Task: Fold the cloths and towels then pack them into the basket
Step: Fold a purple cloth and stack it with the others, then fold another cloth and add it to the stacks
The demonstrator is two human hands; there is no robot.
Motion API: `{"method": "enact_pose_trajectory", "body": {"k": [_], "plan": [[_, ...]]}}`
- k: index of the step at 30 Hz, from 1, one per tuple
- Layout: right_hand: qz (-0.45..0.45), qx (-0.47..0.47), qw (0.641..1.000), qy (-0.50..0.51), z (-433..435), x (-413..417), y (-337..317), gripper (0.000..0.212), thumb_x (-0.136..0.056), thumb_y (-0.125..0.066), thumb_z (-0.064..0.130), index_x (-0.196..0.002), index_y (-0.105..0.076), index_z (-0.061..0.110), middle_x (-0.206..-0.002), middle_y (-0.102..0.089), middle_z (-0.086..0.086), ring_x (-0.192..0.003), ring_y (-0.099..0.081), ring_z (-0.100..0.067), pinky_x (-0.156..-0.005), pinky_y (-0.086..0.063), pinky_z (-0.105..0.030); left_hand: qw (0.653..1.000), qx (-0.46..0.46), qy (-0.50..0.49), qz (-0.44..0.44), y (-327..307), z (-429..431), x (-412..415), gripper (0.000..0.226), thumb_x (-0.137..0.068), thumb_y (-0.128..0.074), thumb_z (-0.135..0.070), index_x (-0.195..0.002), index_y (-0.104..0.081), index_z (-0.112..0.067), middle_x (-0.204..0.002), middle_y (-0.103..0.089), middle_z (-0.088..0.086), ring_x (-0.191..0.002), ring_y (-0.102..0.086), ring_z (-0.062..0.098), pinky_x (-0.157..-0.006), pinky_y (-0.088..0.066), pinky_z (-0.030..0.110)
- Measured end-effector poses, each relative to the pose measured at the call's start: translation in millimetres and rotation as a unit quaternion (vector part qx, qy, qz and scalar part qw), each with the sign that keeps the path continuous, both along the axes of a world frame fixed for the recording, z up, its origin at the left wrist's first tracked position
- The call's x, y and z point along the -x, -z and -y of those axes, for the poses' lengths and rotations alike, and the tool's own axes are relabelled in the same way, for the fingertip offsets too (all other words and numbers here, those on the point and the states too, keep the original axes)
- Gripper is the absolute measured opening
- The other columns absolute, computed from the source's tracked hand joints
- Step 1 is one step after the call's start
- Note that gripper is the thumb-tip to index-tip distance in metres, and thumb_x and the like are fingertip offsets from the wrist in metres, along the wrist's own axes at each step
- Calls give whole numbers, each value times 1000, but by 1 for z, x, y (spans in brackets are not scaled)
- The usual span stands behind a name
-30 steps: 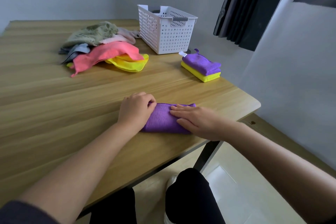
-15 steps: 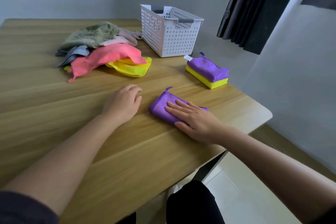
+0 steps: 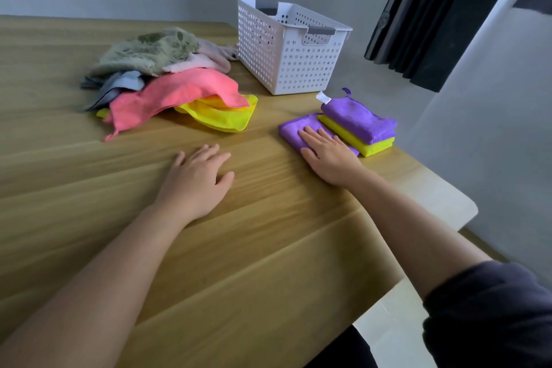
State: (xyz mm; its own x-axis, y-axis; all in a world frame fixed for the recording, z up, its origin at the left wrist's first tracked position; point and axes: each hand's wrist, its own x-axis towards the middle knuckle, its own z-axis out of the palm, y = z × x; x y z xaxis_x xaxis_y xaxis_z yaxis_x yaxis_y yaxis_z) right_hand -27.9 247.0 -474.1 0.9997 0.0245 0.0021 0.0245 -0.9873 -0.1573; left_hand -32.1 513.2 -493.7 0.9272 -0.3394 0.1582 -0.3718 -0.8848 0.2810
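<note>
My right hand (image 3: 328, 155) lies flat with straight fingers on a folded purple cloth (image 3: 294, 130), which sits against a small stack of a folded purple cloth (image 3: 358, 119) on a folded yellow cloth (image 3: 376, 146). My left hand (image 3: 197, 179) rests open on the bare wooden table (image 3: 89, 188), holding nothing. A white perforated basket (image 3: 286, 54) stands behind the stack. A loose pile lies to the left: a pink cloth (image 3: 179, 92), a yellow cloth (image 3: 221, 116), a green patterned towel (image 3: 149, 51), a grey-blue cloth (image 3: 119, 86) and a pale pink towel (image 3: 209, 60).
The table's right edge and rounded corner (image 3: 460, 209) lie close to the folded stack. A dark curtain (image 3: 433, 15) hangs at the far right beyond the table. Grey walls stand behind.
My right hand has slid the folded purple cloth away from me, up against the purple-and-yellow stack. My left hand let go of it and now rests on the table.
</note>
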Motion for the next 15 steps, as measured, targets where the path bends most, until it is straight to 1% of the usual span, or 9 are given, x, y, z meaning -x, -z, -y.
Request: {"method": "enact_pose_trajectory", "body": {"k": [10, 15], "plan": [[-14, 9, 1000, 15, 5, -18, -6, 50, -102, -22, 40, -151, -15, 30, -159, -8, 8, -147, -4, -15, -119, -4, -37, 1000, 19, -2, -6, -1, -1, -1, 48, -96, -38, -41, -143, -35, -30, -155, -23, -7, -144, -15, 10, -117, -9, 41], [-6, 29, 1000, 10, 4, -17, -5, 51, -102, -22, 40, -151, -12, 30, -160, -8, 6, -147, -3, -19, -119, -4, -39, 1000, 26, -1, 0, 0, 0, 0, 47, -96, -38, -41, -142, -36, -30, -155, -25, -6, -143, -16, 11, -117, -9, 42]]}}
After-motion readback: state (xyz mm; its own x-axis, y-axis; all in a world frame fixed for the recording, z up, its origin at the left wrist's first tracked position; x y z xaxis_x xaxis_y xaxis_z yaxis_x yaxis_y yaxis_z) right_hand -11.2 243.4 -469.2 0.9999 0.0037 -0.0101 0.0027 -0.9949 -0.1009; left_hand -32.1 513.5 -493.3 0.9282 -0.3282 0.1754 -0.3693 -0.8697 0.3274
